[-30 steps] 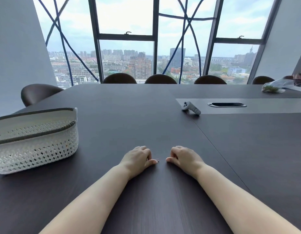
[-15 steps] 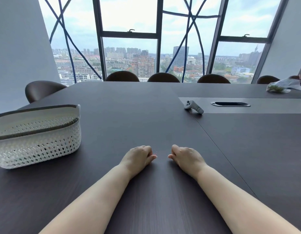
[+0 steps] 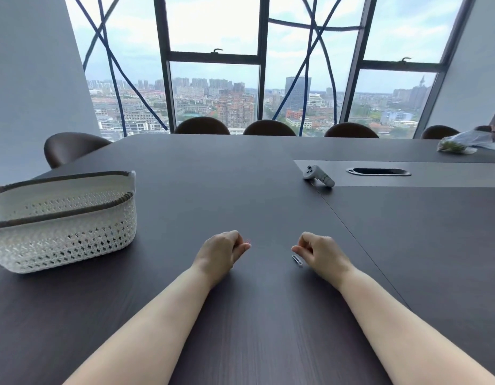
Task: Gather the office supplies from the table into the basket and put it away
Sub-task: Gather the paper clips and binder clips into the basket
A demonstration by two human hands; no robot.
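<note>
- A white lattice basket (image 3: 63, 220) with a dark rim stands on the dark table (image 3: 240, 176) at the far left, well apart from both hands.
- The left hand (image 3: 221, 252) rests on the table with its fingers curled, pinching a tiny pinkish item (image 3: 247, 241) at the fingertips; it is too small to name.
- A silver paper clip (image 3: 297, 259) lies flat on the table between the hands, just beside the right thumb.
- The right hand (image 3: 321, 252) rests on the table, fingers curled, thumb tip against the forefinger; I cannot tell whether they pinch anything.
- Farther back, a white handheld controller (image 3: 318, 176) lies beside an oval cable slot (image 3: 378, 171).
- A clear plastic bag (image 3: 460, 144) sits at the far right edge.
</note>
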